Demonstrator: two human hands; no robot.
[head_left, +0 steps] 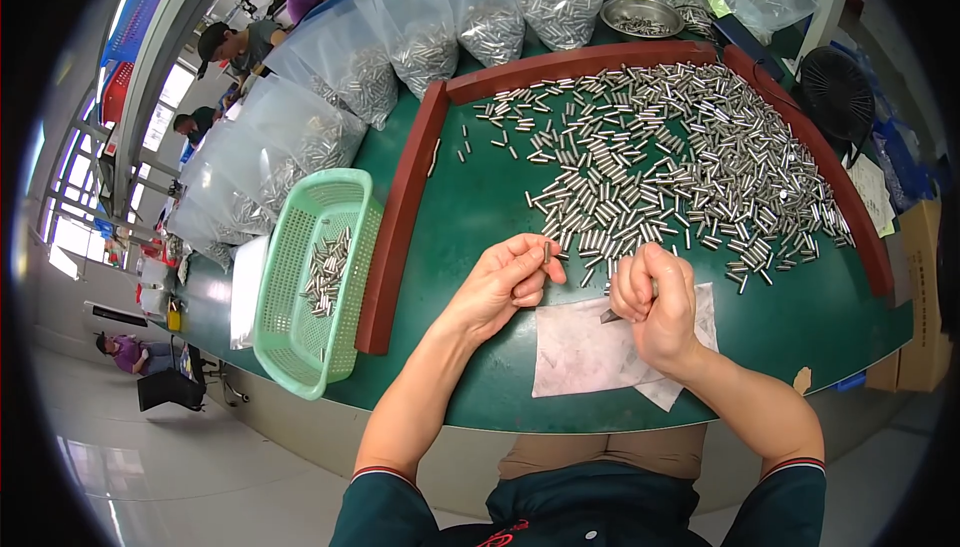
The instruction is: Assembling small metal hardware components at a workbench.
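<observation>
My left hand (505,282) is closed, with a small metal pin (547,252) pinched between thumb and fingertips. Just to its right, my right hand (655,297) is curled into a fist, and a dark grey tip (609,316) pokes out below its fingers; the rest is hidden. Both hands hover at the near edge of a wide spread of short, shiny metal pins (650,167). Under the right hand lies a stained, pale pink cloth (575,352) on the green table (455,237).
Red-brown rails (402,227) border the pins. Left of them stands a light green basket (270,327) with some pins inside. Clear bags of pins (425,42) line the back, beside a metal bowl (640,17). A black fan (838,95) stands right; several people sit farther off.
</observation>
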